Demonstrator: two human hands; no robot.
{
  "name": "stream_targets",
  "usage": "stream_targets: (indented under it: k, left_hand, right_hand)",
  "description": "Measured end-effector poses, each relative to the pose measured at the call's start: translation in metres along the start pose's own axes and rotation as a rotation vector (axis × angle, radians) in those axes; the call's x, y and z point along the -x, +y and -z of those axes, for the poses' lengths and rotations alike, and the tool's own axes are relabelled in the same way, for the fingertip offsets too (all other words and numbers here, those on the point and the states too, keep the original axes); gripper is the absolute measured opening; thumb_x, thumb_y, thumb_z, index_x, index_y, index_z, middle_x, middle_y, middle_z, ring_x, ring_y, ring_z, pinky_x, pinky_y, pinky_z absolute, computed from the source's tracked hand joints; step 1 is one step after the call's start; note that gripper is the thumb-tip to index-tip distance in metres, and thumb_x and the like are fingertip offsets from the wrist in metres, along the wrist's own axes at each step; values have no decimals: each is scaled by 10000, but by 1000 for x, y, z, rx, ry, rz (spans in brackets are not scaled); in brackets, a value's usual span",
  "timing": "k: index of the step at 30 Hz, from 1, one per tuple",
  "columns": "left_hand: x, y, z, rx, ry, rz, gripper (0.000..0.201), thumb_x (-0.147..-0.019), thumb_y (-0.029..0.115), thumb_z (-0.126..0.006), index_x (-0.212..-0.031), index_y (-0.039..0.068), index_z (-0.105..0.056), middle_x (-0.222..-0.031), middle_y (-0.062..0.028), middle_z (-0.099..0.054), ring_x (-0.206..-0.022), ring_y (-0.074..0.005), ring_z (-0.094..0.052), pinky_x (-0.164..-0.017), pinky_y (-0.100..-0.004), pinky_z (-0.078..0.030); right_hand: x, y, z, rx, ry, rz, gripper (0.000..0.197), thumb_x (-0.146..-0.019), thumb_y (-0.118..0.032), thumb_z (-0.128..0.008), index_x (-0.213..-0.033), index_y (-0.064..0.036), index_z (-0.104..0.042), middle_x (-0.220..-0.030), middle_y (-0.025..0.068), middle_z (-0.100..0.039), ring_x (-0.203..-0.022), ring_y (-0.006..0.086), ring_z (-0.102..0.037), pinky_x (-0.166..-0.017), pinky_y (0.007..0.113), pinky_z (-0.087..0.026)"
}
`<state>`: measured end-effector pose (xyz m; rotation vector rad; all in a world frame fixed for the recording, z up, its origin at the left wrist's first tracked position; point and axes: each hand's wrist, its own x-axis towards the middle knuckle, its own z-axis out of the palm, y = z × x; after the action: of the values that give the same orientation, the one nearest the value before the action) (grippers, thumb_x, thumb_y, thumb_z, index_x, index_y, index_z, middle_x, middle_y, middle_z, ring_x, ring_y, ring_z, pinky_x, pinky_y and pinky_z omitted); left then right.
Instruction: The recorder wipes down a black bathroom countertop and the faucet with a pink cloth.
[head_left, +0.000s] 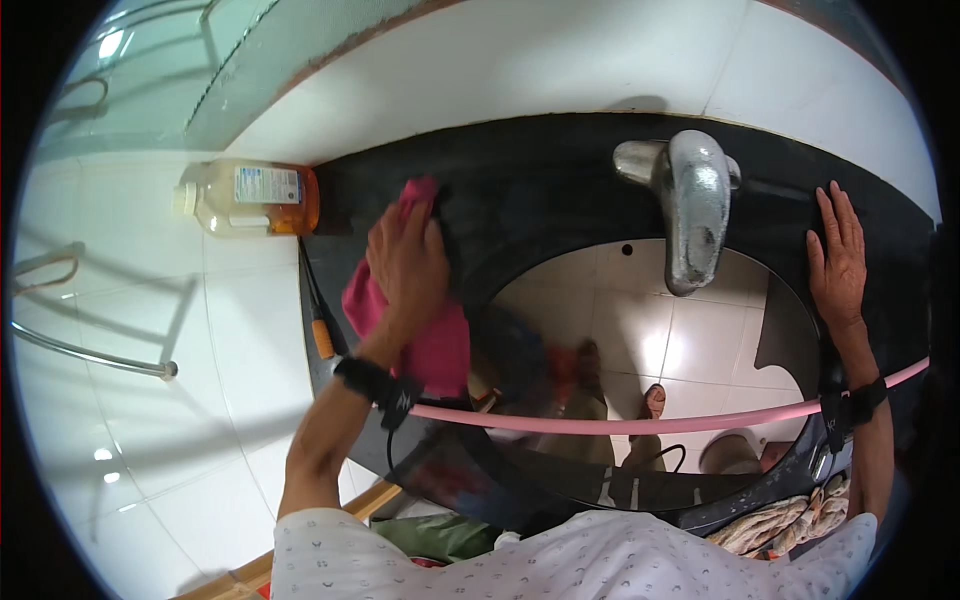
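Observation:
My left hand [409, 262] presses down on a crumpled pink cloth [436, 345] lying on the left part of a black countertop [540, 160]. Its fingers bend over the cloth's upper end, which bunches out past them. On the right side of the same counter, my right hand [838, 270] rests flat with its fingers stretched out and holds nothing. Between the two hands a silver faucet [697, 210] stands at the back of the counter. Its spout reaches over a large oval opening [640, 330], through which floor tiles and feet show.
At the counter's back left corner is a clear bottle [270, 198] of orange liquid. Below it lies an orange-handled tool [322, 338]. A pink tube [610, 426] runs across the near side. A patterned cloth [785, 522] hangs at the near right; metal bars [95, 352] are at the left.

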<state>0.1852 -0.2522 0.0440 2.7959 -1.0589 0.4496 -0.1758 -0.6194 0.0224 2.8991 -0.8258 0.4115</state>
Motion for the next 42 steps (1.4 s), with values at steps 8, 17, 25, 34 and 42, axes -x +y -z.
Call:
stream_targets:
  k: [8,17,25,34,42]
  left_hand:
    - [-56,-47,-19,-69,31,237,323,-876,288,-473,-1153,188,-604,-1222,-107,-511,-1116,-341,-463,-904,-453,-389]
    - [16,14,-4,-19,20,16,327,-839,264,-538,-1144,160,-593,-1245,-153,-467,-1089,-362,-459,-879,-467,-381]
    - [-36,50,-10,81,64,-94,291,-849,263,-524,-1110,169,-610,-1202,-144,-506,-1070,-353,-484,-838,-460,-423]
    - [-12,-59,-13,-155,49,328,337,-861,276,-493,-1163,167,-594,-1235,-154,-489,-1098,-373,-469,-902,-457,-394]
    - [11,77,11,182,-27,-297,329,-832,222,-559,-1144,126,-605,-1192,-138,-510,-1059,-347,-483,-883,-435,-401]
  right_hand:
    - [3,1,1,-31,-17,1,454,-934,-216,-437,-1373,-112,-389,-1442,95,-335,-1317,285,-331,-1088,395,-248]
    - [2,2,-5,41,16,-10,460,-934,-246,-455,-1376,-138,-387,-1441,77,-337,-1320,269,-329,-1087,404,-258]
    - [2,3,0,-18,14,10,452,-924,-190,-457,-1363,-100,-399,-1432,92,-352,-1314,281,-335,-1080,397,-262]
    - [0,-6,0,-52,23,3,444,-927,-183,-448,-1363,-110,-402,-1428,97,-357,-1304,290,-348,-1081,401,-261]
    - [-1,-2,2,53,13,-13,448,-929,-238,-460,-1360,-128,-409,-1422,88,-365,-1305,280,-349,-1075,406,-276]
